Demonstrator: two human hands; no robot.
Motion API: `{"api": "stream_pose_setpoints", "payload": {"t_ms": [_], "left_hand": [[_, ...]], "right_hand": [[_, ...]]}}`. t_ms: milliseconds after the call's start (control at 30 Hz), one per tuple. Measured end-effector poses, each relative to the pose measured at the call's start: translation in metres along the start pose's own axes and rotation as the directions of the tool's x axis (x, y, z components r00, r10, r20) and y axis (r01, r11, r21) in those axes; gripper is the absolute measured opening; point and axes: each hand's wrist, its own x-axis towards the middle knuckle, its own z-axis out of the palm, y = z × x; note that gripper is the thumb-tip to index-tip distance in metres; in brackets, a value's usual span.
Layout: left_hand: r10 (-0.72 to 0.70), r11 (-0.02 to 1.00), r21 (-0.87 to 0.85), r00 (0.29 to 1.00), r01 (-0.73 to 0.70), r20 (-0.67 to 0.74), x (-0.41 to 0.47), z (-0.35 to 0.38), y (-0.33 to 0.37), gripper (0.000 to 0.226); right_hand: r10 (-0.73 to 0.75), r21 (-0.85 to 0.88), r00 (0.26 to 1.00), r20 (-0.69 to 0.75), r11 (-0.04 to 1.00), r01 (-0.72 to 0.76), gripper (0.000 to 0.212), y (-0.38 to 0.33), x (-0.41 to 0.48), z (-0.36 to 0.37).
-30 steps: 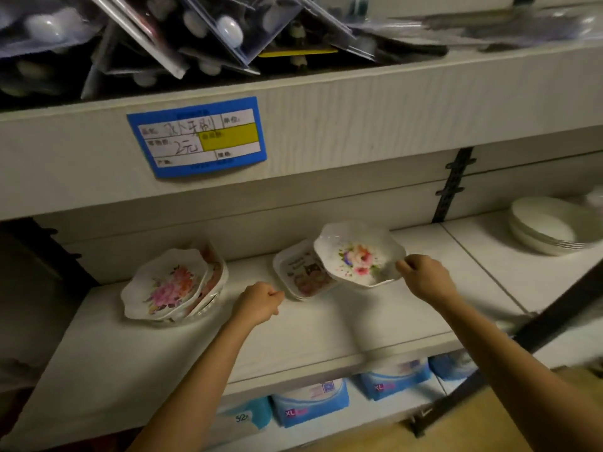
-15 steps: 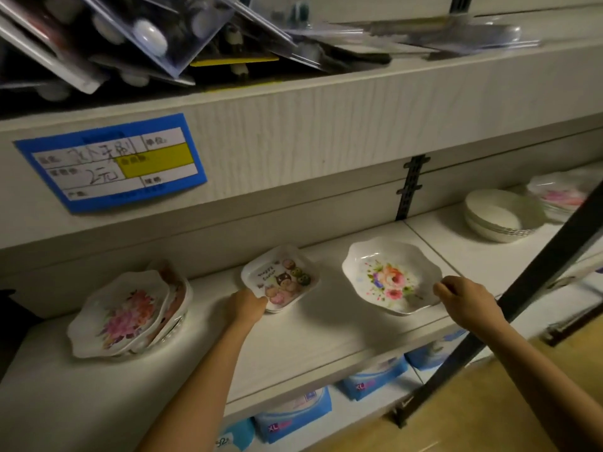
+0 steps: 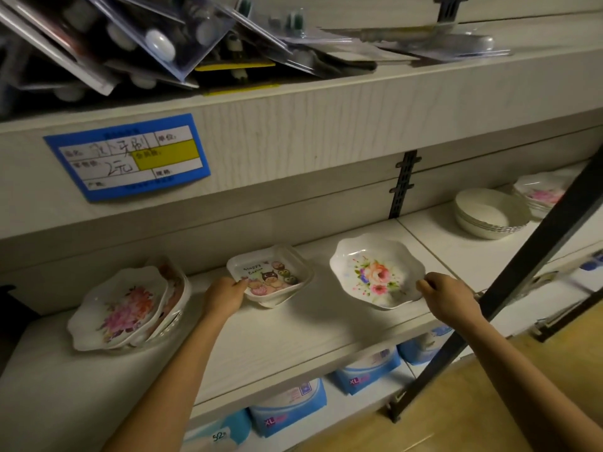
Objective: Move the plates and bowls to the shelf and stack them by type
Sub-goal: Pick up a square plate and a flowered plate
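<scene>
A: Where are the hands?

B: Both are at the middle shelf [image 3: 293, 334]. The left hand [image 3: 225, 296] has its fingers closed on the near-left corner of the square cartoon plate [image 3: 270, 275], thumb over the rim. That plate sits on the shelf board, and there may be a second one under it; the edge is too dim to say.

A: And the other one?

B: The right hand [image 3: 447, 296] is curled at the right rim of the scalloped flower plate [image 3: 377, 270], fingertips touching the edge. Whether it is truly pinching the rim I cannot tell. The plate lies flat on the shelf, just beside the square one but apart from it.

A: Anything else stacked?

B: At the left, a leaning pile of flower plates [image 3: 127, 309] (tilted toward the camera). Further right, past the upright bracket, a stack of plain white bowls [image 3: 489, 216], and behind a dark diagonal bar [image 3: 522, 275] another stack of flowered plates [image 3: 540, 194]. A blue price label [image 3: 129, 156] is stuck on the shelf edge above.
</scene>
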Motion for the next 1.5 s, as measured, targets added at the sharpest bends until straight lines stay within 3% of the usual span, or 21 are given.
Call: {"api": "stream_pose_setpoints", "payload": {"t_ms": [367, 533, 667, 767, 867, 1500], "left_hand": [[0.306, 0.947, -0.107, 0.951, -0.302, 0.031, -0.050, -0.007, 0.021, 0.026], [0.415, 0.904, -0.181, 0.898, -0.388, 0.143, -0.082, -0.004, 0.046, 0.046], [0.461, 0.883, -0.197, 0.868, -0.426, 0.185, -0.107, 0.011, 0.066, 0.032], [0.497, 0.865, -0.199, 0.844, -0.461, 0.203, -0.126, 0.025, 0.083, 0.034], [0.498, 0.864, -0.210, 0.838, -0.457, 0.224, -0.149, 0.041, 0.104, 0.033], [0.452, 0.887, -0.167, 0.883, -0.431, 0.127, -0.293, 0.187, 0.239, 0.033]], "right_hand": [[0.056, 0.092, 0.991, -0.124, 0.995, -0.044, 0.023, 0.036, -0.065, -0.023], [0.092, 0.061, 0.983, -0.161, 0.995, -0.083, 0.023, 0.064, -0.097, -0.045], [0.113, 0.075, 0.976, -0.188, 0.992, -0.100, 0.032, 0.090, -0.120, -0.068], [0.142, 0.057, 0.964, -0.224, 0.990, -0.132, 0.034, 0.119, -0.129, -0.086], [0.174, 0.059, 0.951, -0.256, 0.985, -0.164, 0.025, 0.154, -0.132, -0.102], [0.197, 0.039, 0.950, -0.241, 0.980, -0.194, 0.024, 0.362, -0.123, -0.228]]}}
